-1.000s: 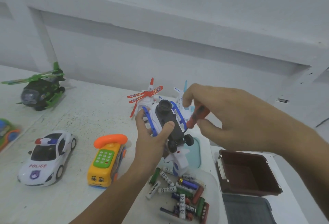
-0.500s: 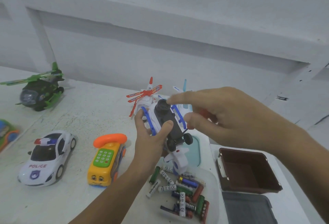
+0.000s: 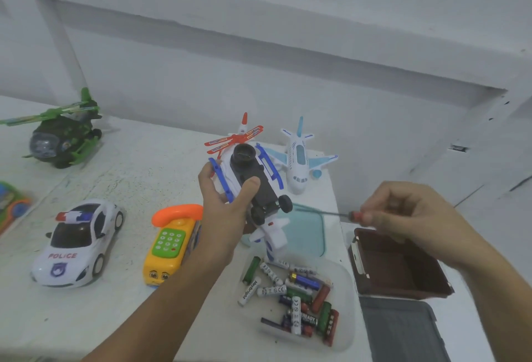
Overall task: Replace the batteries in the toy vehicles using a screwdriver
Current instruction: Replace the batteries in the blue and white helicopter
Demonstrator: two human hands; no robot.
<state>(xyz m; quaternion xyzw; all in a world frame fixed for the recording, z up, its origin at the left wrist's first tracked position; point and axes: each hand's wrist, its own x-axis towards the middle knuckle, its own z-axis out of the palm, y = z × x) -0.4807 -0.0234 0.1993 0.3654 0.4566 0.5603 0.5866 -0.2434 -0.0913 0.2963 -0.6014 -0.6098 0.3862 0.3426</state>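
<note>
The left hand [image 3: 227, 217] has its grip closed around the white toy helicopter [image 3: 260, 173], holding it above the tabletop [image 3: 129, 177] with the black underside and the small wheels turned up. Whether the battery cover is on or off is hard to tell, as the underside is blurred. The right hand [image 3: 408, 214] pinches in its grip the red handle of the screwdriver [image 3: 353, 215]; the thin shaft lies almost level and points left, with its tip just beside the wheels but apart from them. Under the helicopter, a clear tray [image 3: 349, 289] holds loose batteries [image 3: 290, 298], and a brown box [image 3: 400, 266] stands to its right. A toy airplane [image 3: 299, 160], a police car [image 3: 77, 243] and a yellow toy phone [image 3: 172, 243] rest on the tabletop
</note>
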